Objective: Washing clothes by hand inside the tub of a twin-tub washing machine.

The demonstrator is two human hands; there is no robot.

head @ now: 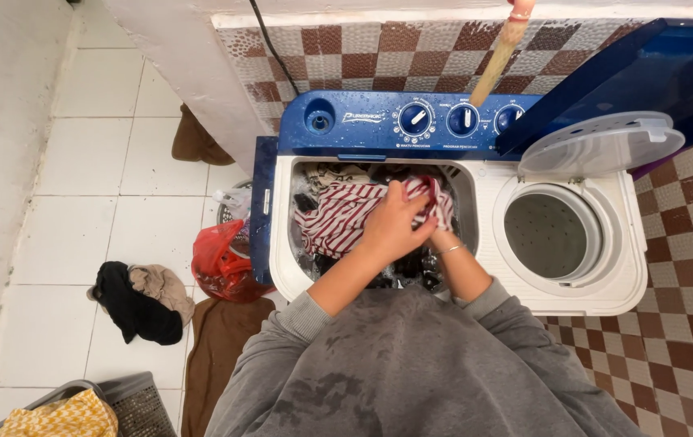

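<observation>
A red-and-white striped garment point(338, 218) lies wet in the wash tub point(282, 243) of a twin-tub washing machine. My left hand point(391, 226) presses down on it and grips the cloth. My right hand point(435, 235) is mostly hidden under the left one and the cloth, holding the same garment; a thin bracelet shows on its wrist. Dark clothes and soapy water point(411, 275) sit beneath. I wear a grey, damp sweatshirt point(411, 364).
The spin tub point(549, 235) at right stands open with its round white lid point(597, 146) and blue cover point(646, 73) raised. Control knobs point(415, 120) line the back. A red plastic bag point(221, 259), clothes point(140, 299) and a grey basket point(132, 400) lie on the tiled floor at left.
</observation>
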